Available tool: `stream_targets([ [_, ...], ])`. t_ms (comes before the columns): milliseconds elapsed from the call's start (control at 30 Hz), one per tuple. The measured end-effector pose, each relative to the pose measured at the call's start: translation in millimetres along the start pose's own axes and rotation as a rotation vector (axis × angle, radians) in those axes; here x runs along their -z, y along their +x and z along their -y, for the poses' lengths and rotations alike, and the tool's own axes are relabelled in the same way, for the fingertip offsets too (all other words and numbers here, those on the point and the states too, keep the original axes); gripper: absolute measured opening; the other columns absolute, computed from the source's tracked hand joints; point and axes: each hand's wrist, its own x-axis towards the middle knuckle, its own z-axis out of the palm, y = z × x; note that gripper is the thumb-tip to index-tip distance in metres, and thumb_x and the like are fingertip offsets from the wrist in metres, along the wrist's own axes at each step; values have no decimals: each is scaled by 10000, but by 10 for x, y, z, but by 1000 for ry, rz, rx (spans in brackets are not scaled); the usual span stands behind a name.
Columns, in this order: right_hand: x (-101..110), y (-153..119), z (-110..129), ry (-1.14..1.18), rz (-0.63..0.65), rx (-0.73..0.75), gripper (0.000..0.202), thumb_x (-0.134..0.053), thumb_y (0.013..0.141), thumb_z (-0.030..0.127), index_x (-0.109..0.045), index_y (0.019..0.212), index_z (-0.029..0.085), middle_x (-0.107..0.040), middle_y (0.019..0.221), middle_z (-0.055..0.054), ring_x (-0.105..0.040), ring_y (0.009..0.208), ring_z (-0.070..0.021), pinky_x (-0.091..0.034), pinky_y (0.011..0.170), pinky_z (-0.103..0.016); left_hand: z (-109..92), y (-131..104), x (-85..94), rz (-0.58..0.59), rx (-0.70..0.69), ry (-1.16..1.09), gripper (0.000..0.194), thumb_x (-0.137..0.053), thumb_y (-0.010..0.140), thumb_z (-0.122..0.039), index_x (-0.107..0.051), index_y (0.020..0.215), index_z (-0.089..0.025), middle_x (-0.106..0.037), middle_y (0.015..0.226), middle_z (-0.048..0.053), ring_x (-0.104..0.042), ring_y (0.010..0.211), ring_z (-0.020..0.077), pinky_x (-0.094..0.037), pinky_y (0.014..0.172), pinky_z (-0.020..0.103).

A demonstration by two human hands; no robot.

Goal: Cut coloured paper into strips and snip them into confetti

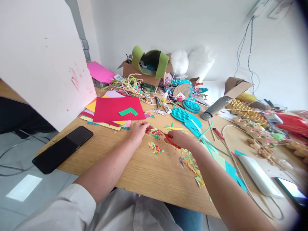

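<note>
My right hand (pixel 178 138) is closed around the red-handled scissors (pixel 172 142), their blades pointing left toward my other hand. With thumb and fingers pinched together, my left hand (pixel 140 132) holds a small green paper piece (pixel 150 124), mostly hidden by the fingertips. Under and between the hands lies a pile of tiny red and green paper bits (pixel 157 134). Nearer to me is a second pile of yellow, red and white paper bits (pixel 156 148). Paper scraps (pixel 192 165) are scattered below my right wrist, and thin yellow strips (pixel 176 128) lie just beyond the hand.
Left of my hands, red paper sheets (pixel 115 109) bear a green paper offcut (pixel 128 111). A black phone (pixel 64 149) overhangs the left table edge. Glue bottles (pixel 166 107), blue foam shapes (pixel 180 114), a metal flask (pixel 215 108) and a white power bank (pixel 258 175) stand or lie around.
</note>
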Motion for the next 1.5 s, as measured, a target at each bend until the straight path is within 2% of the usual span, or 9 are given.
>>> stream_targets([
  [167,-61,-96,82,-142,-146,-80,301,-452,848,266,-661,969,86,-677,929,-202,-626,921,-308,-388,764,-360,-10,8,9,10,6,-9,104,-629,666,-231,-581,653,-139,-681,633,68,-589,502,115,-429,483,217],
  [300,-102,-121,77,-157,-286,-60,249,-485,824,245,-660,935,107,-682,902,-177,-632,892,-302,-391,770,-363,-2,-1,2,64,-2,19,135,-651,684,-243,-574,656,-136,-676,630,58,-589,515,113,-422,493,214],
  [467,-93,-54,58,415,-365,-155,173,-516,802,257,-638,812,136,-694,778,-108,-650,720,-223,-418,600,-269,38,-17,-13,193,-23,61,158,-659,694,-267,-580,662,-134,-672,630,49,-577,512,109,-432,509,227],
  [633,-27,66,220,917,-451,-74,134,-582,708,171,-601,836,138,-694,799,-68,-640,699,-169,-453,616,-234,65,-57,-37,298,-50,120,260,-705,655,-358,-579,680,-132,-650,591,38,-559,498,109,-433,517,242],
  [1000,13,181,356,648,-477,-129,130,-562,705,164,-613,824,151,-675,749,-67,-613,662,-166,-398,576,-224,36,-93,-77,326,-36,189,282,-702,651,-394,-607,682,-131,-630,560,28,-547,475,108,-419,493,238],
  [1133,47,62,214,599,-473,-138,122,-543,730,163,-612,828,145,-674,750,-71,-602,629,-152,-380,557,-217,-3,-62,-48,237,-35,159,274,-688,664,-397,-619,703,-135,-636,564,28,-551,477,105,-425,491,228],
  [1233,-8,-137,-22,549,-369,-154,86,-559,718,173,-611,782,150,-666,707,-60,-596,604,-152,-365,530,-216,-34,4,6,94,-44,66,311,-680,661,-430,-618,735,-134,-636,558,29,-561,469,110,-436,493,231],
  [1367,-209,-449,-381,447,-271,-255,84,-530,745,186,-603,779,161,-664,700,-51,-597,608,-157,-361,533,-218,-47,92,73,-72,-84,-43,309,-677,651,-422,-608,727,-131,-622,518,21,-554,444,107,-432,484,223],
  [1500,-423,-683,-629,365,-238,-248,88,-517,764,205,-595,783,169,-668,719,-63,-599,626,-162,-348,539,-224,-42,117,86,-122,-111,-51,294,-670,652,-407,-614,725,-128,-621,513,22,-555,443,103,-422,478,211],
])
